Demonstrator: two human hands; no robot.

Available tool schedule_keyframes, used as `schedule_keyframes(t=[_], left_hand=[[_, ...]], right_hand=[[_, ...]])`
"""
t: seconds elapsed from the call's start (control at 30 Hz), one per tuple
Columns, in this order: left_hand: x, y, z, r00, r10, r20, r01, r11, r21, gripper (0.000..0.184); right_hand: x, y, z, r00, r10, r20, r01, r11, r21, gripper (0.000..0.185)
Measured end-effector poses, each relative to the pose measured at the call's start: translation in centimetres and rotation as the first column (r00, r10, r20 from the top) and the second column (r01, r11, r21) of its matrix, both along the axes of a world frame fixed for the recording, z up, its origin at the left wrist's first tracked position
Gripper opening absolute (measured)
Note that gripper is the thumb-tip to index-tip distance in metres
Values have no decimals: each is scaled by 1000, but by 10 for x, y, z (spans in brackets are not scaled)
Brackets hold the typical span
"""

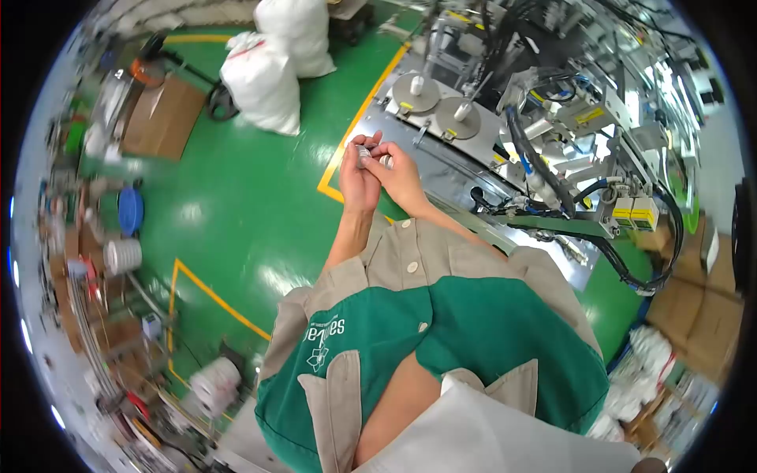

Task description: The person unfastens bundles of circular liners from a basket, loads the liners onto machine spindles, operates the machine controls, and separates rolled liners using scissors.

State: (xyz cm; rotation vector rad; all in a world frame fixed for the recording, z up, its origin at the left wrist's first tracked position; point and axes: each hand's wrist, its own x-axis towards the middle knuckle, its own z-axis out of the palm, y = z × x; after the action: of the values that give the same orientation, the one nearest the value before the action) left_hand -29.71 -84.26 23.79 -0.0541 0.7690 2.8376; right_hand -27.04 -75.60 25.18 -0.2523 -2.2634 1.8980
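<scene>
Both hands meet in front of the body, close to the near left edge of the machine's metal table (pixel 453 162). My left hand (pixel 360 177) is palm up, its fingers curled around small whitish-silver pieces (pixel 363 152). From the right, my right hand (pixel 400 175) touches the same pieces with its fingers bent in. Another small white round piece (pixel 386 161) shows at the fingers of my right hand. What exactly the pieces are is too small to tell.
The machine (pixel 552 134) with cables and two round grey discs (pixel 458 118) stands right of the hands. White sacks (pixel 262 83) and a cardboard box (pixel 164 117) are at the upper left. Yellow lines mark the green floor (pixel 229 213). More boxes (pixel 694 315) lie at the right.
</scene>
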Motion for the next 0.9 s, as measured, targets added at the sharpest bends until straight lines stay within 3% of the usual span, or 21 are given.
schedule_keyframes(t=[0.1, 0.23, 0.27, 0.37, 0.4, 0.5, 0.53, 0.63, 0.67, 0.77, 0.8, 0.9], left_hand=[[-50, 21, -8, 982, -151, 114, 127, 972, 197, 26], [-115, 33, -17, 918, -369, 149, 343, 923, 172, 21], [-128, 34, -17, 900, -411, 147, 374, 899, 228, 21], [-157, 41, -9, 815, -565, 131, 542, 822, 177, 21], [-163, 46, -13, 806, -587, 76, 576, 807, 127, 21], [-173, 54, -17, 745, -659, 104, 641, 751, 159, 22], [-175, 56, -16, 742, -652, 157, 626, 758, 185, 22], [-185, 61, -13, 753, -646, 124, 628, 763, 154, 21], [-185, 64, -15, 738, -668, 100, 652, 743, 150, 23], [-187, 68, -21, 678, -731, 82, 713, 680, 172, 25], [-188, 68, -23, 653, -753, 76, 731, 654, 196, 27], [-181, 67, -25, 668, -729, 151, 736, 676, 10, 28]], right_hand=[[-39, 10, 1, 982, -186, -29, 188, 980, 66, 24], [-83, 15, 11, 887, -459, -45, 459, 888, -8, 25], [-94, 17, 3, 854, -520, -8, 518, 851, -93, 22], [-115, 23, 15, 806, -589, 58, 589, 808, 32, 19], [-121, 22, 7, 780, -625, -14, 624, 777, 79, 17], [-128, 22, 10, 734, -674, -81, 678, 724, 123, 17], [-130, 23, 17, 703, -711, 16, 711, 703, -6, 15], [-126, 26, 0, 789, -613, 44, 611, 774, -168, 13], [-126, 25, -3, 824, -562, 74, 567, 811, -146, 15], [-127, 24, -6, 746, -660, 82, 665, 737, -116, 25], [-127, 25, -8, 734, -657, 172, 679, 713, -174, 32], [-120, 25, -8, 774, -614, 158, 620, 785, 13, 32]])
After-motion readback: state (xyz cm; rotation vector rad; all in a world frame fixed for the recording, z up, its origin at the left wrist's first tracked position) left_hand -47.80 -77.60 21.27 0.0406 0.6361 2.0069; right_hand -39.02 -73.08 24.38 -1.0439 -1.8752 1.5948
